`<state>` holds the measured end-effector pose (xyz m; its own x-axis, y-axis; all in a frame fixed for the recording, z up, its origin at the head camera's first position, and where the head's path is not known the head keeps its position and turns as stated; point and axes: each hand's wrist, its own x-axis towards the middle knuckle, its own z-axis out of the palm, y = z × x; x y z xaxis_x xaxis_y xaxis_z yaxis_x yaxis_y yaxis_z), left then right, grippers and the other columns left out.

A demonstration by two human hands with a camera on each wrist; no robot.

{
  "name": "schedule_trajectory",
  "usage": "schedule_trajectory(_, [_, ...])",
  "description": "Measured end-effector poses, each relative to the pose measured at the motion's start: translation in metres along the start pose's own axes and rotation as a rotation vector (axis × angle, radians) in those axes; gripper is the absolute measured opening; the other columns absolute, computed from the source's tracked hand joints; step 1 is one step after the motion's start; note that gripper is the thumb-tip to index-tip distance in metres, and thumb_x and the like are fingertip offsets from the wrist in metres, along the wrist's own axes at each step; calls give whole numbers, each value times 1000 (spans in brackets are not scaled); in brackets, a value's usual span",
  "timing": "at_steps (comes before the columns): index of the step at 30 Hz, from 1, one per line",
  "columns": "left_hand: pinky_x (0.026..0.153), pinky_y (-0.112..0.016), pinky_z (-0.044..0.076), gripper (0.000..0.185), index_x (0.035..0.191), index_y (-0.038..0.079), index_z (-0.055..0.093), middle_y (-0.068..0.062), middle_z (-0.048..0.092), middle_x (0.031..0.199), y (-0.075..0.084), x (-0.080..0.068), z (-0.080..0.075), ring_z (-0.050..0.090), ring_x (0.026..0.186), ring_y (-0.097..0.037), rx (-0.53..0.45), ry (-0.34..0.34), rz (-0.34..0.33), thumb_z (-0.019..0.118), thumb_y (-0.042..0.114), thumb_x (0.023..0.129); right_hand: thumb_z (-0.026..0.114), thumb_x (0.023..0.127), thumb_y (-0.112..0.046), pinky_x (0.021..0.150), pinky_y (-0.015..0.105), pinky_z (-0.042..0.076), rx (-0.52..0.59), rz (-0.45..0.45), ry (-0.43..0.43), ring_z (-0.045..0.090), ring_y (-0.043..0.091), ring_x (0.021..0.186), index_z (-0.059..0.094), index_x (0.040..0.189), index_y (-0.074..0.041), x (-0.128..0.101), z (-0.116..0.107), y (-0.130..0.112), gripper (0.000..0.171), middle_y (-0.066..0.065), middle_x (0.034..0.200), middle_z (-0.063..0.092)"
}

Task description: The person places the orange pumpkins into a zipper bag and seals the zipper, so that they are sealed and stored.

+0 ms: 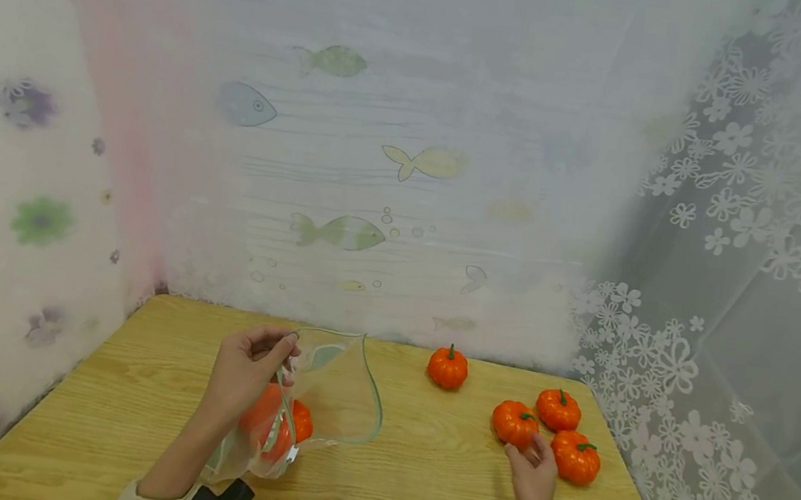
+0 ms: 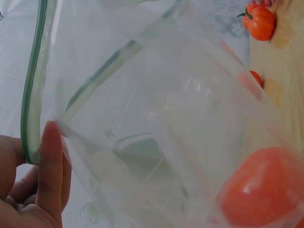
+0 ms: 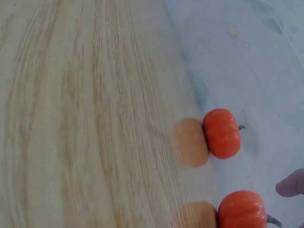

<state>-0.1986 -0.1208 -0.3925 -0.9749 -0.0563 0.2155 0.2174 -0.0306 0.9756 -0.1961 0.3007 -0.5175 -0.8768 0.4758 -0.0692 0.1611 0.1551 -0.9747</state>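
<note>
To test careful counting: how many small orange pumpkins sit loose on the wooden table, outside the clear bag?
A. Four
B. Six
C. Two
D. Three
A: one pumpkin stands alone by the wall, and three more cluster near the right hand.

A makeshift recording booth: printed curtains [image 1: 397, 158] enclose a wooden table [image 1: 433, 471].

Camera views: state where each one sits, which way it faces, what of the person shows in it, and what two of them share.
Head: looks forward and down at the wooden table; both forearms show, left hand pinching a clear zip bag, right hand at the loose pumpkins.
Left wrist: close against the bag; fingers at its green zip edge.
Right wrist: low over the table, facing the curtain; one fingertip shows.
Shared: head and right wrist both show the lone pumpkin.
</note>
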Motion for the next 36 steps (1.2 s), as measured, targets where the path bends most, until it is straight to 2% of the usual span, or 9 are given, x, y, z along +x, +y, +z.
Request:
schedule_trajectory(3, [59,-28,62,26,114,-11,66,-8,71,89,0,0,-1,66,61,-16,1,-1,13,64,12,102,61,99,-15,102,37,45,-17,5,-17,27,45,141,16,158,9,4,-1,3,77,32,161,19])
schedule_trajectory(5, [59,-29,62,24,112,-10,67,-8,71,88,-1,0,-2,66,61,-16,2,-4,23,64,13,102,61,100,-14,110,53,39,-19,-13,-31,25,47,142,12,158,10,6,-2,4,79,34,162,15])
schedule_trajectory(7, [59,-29,62,23,110,-8,68,-9,72,88,-1,0,-2,66,61,-16,1,-8,34,65,14,102,62,100,-14,113,58,35,-20,-34,-45,24,48,142,11,158,11,9,-2,4,81,35,161,13])
schedule_trajectory(12, [59,-30,63,22,108,-7,69,-11,72,89,-1,-1,-3,66,62,-15,-4,-6,42,65,14,102,65,100,-17,114,60,34,-94,-73,-93,27,49,143,8,159,9,16,-4,4,86,36,160,15])
schedule_trajectory(16, [59,-30,63,22,110,-8,68,-12,71,89,-1,-2,-3,65,62,-16,-7,4,34,65,13,102,66,100,-23,119,65,27,-153,-66,-135,21,52,146,-2,159,8,22,-6,6,95,38,160,12])
schedule_trajectory(24, [59,-29,62,24,112,-11,67,-8,71,88,-4,-3,-2,65,62,-16,-12,1,36,65,11,101,70,97,-22,124,63,14,-123,-26,-124,8,51,152,-7,159,7,33,-4,9,102,34,164,-2])
schedule_trajectory(27, [59,-29,62,24,113,-10,67,-8,71,88,-4,-3,-3,65,63,-16,-12,1,39,65,11,101,70,96,-15,124,63,16,-96,-46,-90,10,53,151,-4,159,7,36,-3,8,100,36,163,3])
schedule_trajectory(31, [59,-29,62,23,112,-11,67,-9,71,88,-5,-3,-3,65,62,-16,-17,-1,42,65,10,101,68,96,-8,122,63,24,-78,-81,-44,20,54,147,5,159,8,37,-2,8,90,38,160,16])
schedule_trajectory(36, [59,-29,62,24,111,-11,67,-9,71,87,-4,-4,-4,65,62,-16,-26,2,39,65,10,101,69,96,-10,118,63,31,-106,-86,-31,28,53,143,17,158,7,37,-4,10,82,35,160,21])
